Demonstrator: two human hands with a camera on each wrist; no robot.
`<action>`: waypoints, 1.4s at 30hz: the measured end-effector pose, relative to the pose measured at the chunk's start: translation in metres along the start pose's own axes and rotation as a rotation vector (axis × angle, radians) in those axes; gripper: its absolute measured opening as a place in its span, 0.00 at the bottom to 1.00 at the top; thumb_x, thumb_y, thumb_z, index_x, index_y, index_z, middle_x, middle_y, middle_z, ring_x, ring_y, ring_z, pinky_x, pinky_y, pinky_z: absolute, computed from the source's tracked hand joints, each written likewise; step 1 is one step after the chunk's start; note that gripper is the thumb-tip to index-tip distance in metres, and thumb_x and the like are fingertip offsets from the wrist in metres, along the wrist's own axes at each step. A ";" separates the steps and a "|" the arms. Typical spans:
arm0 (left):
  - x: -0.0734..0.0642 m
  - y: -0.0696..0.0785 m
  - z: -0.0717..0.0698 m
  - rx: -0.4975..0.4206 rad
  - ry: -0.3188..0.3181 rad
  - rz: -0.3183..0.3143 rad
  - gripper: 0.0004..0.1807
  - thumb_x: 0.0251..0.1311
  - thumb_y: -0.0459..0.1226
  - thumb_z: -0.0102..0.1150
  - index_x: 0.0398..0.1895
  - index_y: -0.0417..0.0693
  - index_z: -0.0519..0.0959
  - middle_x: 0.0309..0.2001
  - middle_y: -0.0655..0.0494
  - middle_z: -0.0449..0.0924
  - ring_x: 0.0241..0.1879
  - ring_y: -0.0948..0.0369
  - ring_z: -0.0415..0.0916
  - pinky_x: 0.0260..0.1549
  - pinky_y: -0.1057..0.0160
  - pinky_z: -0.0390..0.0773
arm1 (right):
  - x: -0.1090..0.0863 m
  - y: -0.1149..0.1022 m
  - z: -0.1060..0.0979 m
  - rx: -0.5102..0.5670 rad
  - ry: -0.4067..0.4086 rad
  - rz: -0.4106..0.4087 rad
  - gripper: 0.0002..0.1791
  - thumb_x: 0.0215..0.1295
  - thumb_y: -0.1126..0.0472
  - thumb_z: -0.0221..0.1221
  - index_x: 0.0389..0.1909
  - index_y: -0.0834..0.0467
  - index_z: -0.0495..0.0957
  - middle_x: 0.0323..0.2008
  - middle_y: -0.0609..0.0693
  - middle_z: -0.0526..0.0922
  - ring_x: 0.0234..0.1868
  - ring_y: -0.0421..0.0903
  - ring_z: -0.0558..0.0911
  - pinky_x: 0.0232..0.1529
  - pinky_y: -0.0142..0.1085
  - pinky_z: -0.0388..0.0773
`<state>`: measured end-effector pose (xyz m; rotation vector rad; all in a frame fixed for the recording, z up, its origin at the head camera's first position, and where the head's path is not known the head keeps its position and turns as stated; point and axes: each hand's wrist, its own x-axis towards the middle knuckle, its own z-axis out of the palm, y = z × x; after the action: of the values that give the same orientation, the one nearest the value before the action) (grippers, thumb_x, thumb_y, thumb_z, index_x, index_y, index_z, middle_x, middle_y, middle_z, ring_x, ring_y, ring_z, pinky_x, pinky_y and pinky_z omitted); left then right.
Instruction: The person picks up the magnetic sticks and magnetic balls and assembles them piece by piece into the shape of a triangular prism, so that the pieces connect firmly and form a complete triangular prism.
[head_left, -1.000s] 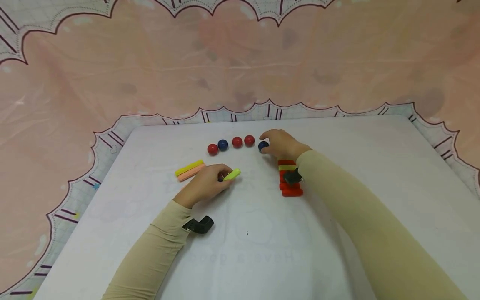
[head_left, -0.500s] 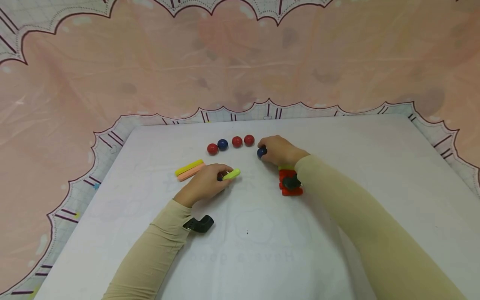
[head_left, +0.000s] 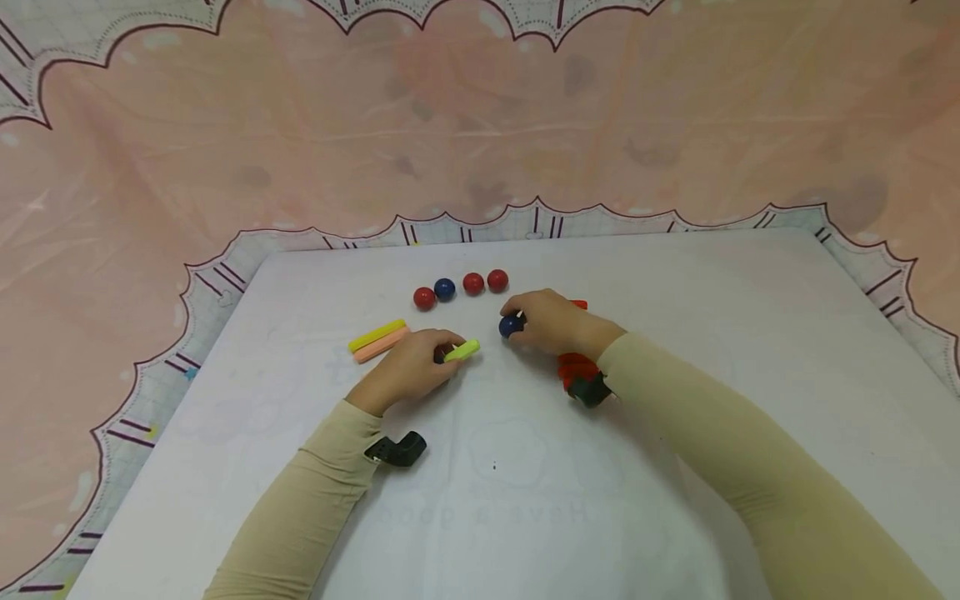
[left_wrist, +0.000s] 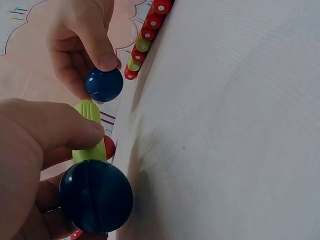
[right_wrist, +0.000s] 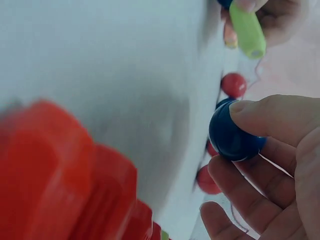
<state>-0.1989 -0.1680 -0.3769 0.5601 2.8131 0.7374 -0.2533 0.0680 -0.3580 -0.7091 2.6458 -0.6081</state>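
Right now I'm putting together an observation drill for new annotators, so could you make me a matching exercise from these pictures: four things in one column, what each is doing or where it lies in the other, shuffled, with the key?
Things
1. Left hand
2. Yellow stick
3. Right hand
4. Red sticks

Descriptions
A. pinches a blue ball and no stick
B. lined up in a row, partly hidden by an arm or hand in the head view
C. holds a lime-green stick
D. lies alongside the peach stick

Right pairs: 1-C, 2-D, 3-A, 4-B

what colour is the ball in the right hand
The ball is dark blue, clearest in the right wrist view.
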 end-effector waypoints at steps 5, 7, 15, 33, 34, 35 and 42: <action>0.000 0.002 -0.002 0.001 -0.003 0.014 0.18 0.66 0.39 0.63 0.57 0.45 0.82 0.42 0.54 0.80 0.39 0.57 0.73 0.42 0.57 0.76 | -0.009 -0.004 0.002 0.048 0.010 -0.036 0.26 0.68 0.57 0.64 0.65 0.58 0.75 0.58 0.55 0.79 0.57 0.51 0.77 0.61 0.44 0.74; 0.000 0.004 -0.002 -0.001 -0.007 0.018 0.18 0.66 0.39 0.63 0.57 0.46 0.82 0.42 0.54 0.80 0.39 0.57 0.73 0.43 0.57 0.77 | -0.012 -0.005 0.003 0.061 0.014 -0.043 0.26 0.68 0.57 0.63 0.65 0.58 0.74 0.57 0.55 0.80 0.55 0.50 0.78 0.59 0.43 0.76; -0.001 0.009 -0.002 0.001 -0.006 0.028 0.17 0.65 0.39 0.64 0.55 0.46 0.82 0.41 0.54 0.80 0.37 0.58 0.73 0.39 0.59 0.76 | -0.020 -0.010 0.005 0.092 0.017 -0.053 0.26 0.68 0.57 0.64 0.65 0.58 0.74 0.56 0.54 0.80 0.55 0.50 0.78 0.57 0.41 0.77; -0.001 0.015 -0.002 -0.002 -0.016 0.066 0.15 0.63 0.36 0.63 0.52 0.43 0.83 0.37 0.55 0.80 0.36 0.59 0.74 0.39 0.59 0.78 | -0.022 -0.016 0.010 0.121 0.032 -0.096 0.25 0.68 0.58 0.64 0.65 0.59 0.75 0.55 0.54 0.81 0.53 0.48 0.78 0.56 0.40 0.77; 0.000 0.015 -0.002 -0.001 -0.016 0.069 0.15 0.63 0.36 0.63 0.51 0.43 0.83 0.36 0.55 0.80 0.35 0.59 0.74 0.38 0.60 0.77 | -0.022 -0.016 0.010 0.121 0.034 -0.098 0.25 0.68 0.58 0.64 0.64 0.59 0.75 0.55 0.54 0.81 0.53 0.48 0.78 0.56 0.39 0.78; 0.000 0.015 -0.001 -0.003 -0.016 0.072 0.14 0.63 0.36 0.62 0.51 0.42 0.83 0.36 0.55 0.80 0.35 0.60 0.74 0.37 0.61 0.77 | -0.022 -0.017 0.011 0.126 0.035 -0.101 0.25 0.68 0.58 0.64 0.64 0.59 0.75 0.55 0.54 0.81 0.53 0.48 0.79 0.56 0.39 0.78; 0.003 0.018 0.000 -0.024 -0.009 0.077 0.13 0.62 0.35 0.62 0.48 0.40 0.82 0.33 0.55 0.77 0.34 0.60 0.73 0.36 0.62 0.75 | -0.022 -0.020 0.014 0.145 0.044 -0.098 0.24 0.67 0.59 0.65 0.63 0.60 0.76 0.54 0.54 0.82 0.52 0.48 0.80 0.55 0.37 0.78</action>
<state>-0.1959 -0.1525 -0.3685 0.6696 2.7844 0.7803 -0.2221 0.0599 -0.3559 -0.7937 2.5858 -0.8425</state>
